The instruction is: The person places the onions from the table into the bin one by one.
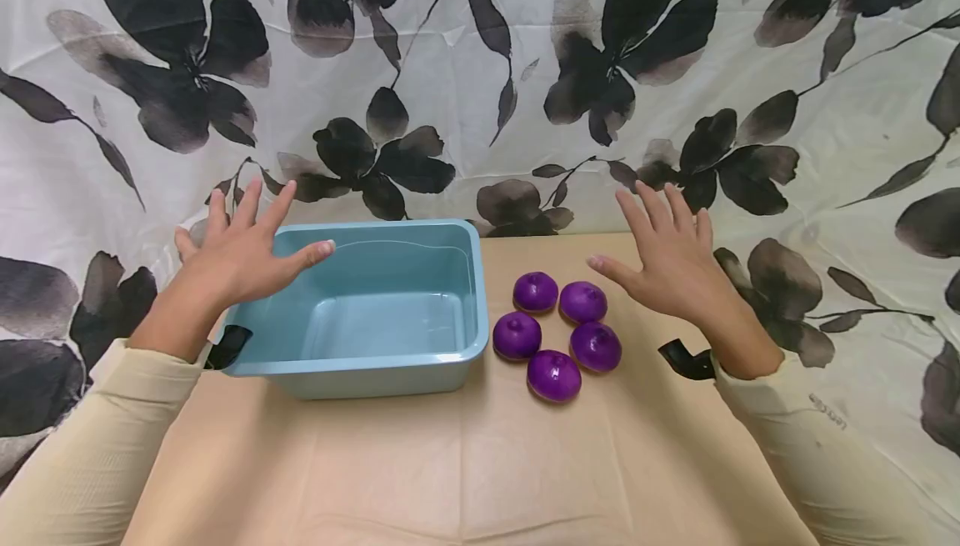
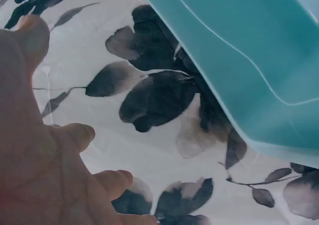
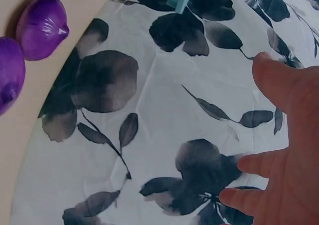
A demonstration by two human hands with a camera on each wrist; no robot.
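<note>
The left hand (image 1: 236, 258) hovers, fingers spread, over the blue plastic tub (image 1: 390, 367). The right hand (image 1: 667, 258), also spread and holding nothing, hovers beside five purple mangosteens (image 1: 558, 329).

The tub (image 1: 390, 313) is a pale blue-green plastic, plain inside and out — in the left wrist view it reads a stronger teal. Beside it lie five glossy purple onions (image 1: 558, 325), each with a small pale highlight. The tabletop (image 1: 465, 463) is a flat beige. The cloth backdrop (image 1: 480, 71) is off-white, printed with large black and grey-brown flowers and leaves on thin dark stems. Both sleeves (image 1: 82, 446) are cream — the wrist straps (image 1: 686, 360) black.
</note>
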